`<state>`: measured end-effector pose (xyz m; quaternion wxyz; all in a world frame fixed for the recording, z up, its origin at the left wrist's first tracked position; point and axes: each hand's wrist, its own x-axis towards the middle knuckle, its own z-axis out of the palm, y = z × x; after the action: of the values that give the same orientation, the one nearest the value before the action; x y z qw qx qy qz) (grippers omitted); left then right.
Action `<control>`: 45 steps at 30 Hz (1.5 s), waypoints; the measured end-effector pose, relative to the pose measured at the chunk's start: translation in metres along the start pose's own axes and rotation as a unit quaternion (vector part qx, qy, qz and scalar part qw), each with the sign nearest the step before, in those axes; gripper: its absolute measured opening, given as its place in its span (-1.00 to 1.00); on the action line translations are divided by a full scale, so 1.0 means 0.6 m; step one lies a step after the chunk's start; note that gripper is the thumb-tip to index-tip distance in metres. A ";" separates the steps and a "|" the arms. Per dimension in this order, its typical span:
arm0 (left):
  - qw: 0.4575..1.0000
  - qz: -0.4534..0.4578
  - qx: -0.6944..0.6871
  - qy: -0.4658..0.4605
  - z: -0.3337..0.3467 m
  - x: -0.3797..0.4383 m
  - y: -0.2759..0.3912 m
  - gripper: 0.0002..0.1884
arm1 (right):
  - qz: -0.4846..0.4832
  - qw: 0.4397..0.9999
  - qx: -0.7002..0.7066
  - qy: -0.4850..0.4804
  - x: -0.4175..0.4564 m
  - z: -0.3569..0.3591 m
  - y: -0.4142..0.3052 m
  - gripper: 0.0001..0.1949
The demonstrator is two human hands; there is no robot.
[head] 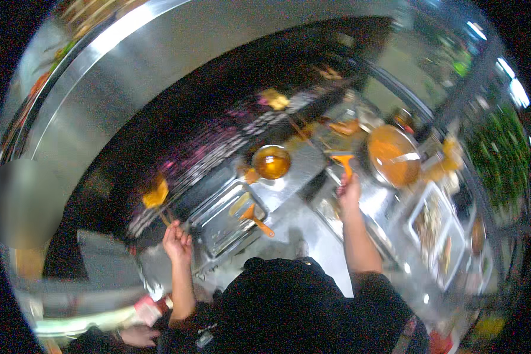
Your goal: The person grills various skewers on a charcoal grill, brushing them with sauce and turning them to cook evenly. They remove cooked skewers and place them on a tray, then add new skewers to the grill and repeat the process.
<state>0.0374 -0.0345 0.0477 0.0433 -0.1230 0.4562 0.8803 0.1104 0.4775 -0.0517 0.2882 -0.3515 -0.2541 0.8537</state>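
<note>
My left hand pinches the thin sticks of a skewer of yellow food, which lies over the left end of a long glowing grill. Toward the right, my right hand grips an orange-handled brush, its head beside a large round pan of orange sauce. Between my hands stand a metal bowl of amber liquid and a metal tray, with a second orange-handled brush resting on the tray's edge. Another yellow food piece sits at the grill's far part. Blur hides fine detail.
A curved metal hood rises beyond the grill. White trays holding food stand at the right, near a metal tray. Another person's hand shows at the lower left. Greenery is at the far right.
</note>
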 end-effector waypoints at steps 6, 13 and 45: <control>0.996 0.021 0.023 0.082 0.091 -0.107 -0.009 -0.81 | 0.148 0.988 -0.008 -0.041 0.111 -0.015 0.021 -0.64; 0.998 0.049 -0.031 0.025 0.115 -0.149 0.001 -0.80 | 0.345 0.918 -0.125 -0.148 -0.035 -0.068 0.085 -0.83; 0.988 0.048 0.029 0.141 0.013 0.014 -0.032 -0.84 | 0.279 0.743 -0.373 -0.481 -0.381 0.395 0.435 -0.81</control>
<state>0.0317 -0.0174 0.0343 -0.0598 -0.2228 0.4886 0.8414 -0.0142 0.0851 0.0339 -0.2775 -0.0293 -0.5475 0.7889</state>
